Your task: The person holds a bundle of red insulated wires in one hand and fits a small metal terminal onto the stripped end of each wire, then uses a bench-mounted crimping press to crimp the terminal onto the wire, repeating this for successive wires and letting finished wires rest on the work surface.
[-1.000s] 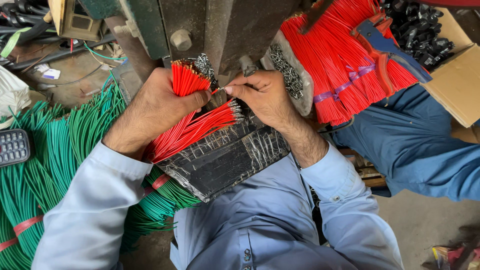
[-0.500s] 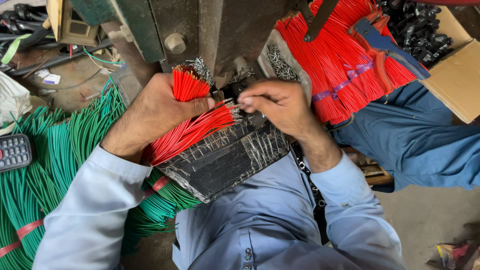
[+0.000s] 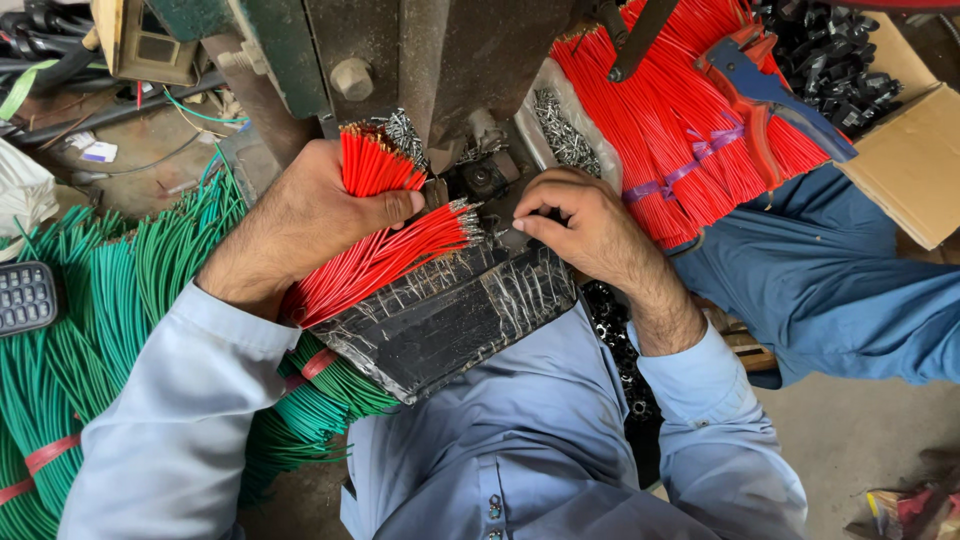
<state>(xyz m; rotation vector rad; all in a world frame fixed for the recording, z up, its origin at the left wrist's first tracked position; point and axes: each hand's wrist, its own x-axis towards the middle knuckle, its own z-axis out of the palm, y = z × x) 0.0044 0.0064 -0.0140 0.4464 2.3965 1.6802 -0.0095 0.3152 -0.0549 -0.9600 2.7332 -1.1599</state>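
Left hand [image 3: 300, 215] grips a wire bunch [image 3: 385, 250], w/ wire tips pointing right toward the right hand [image 3: 585, 225], just beside them. Both sit over a taped pad [image 3: 450, 320] on the lap, in front of the press machine [image 3: 420, 70]. Big wire bundle [image 3: 100, 330] lies far left, w/ a keypad [image 3: 25, 297] at its left edge. Another wire bundle [image 3: 680, 120] lies right, w/ pliers [image 3: 770, 85] on it; cardboard box [image 3: 915, 160] further right.

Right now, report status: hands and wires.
Left hand grips red wires. Right hand pinches at wire tips by press. Nothing blocking.
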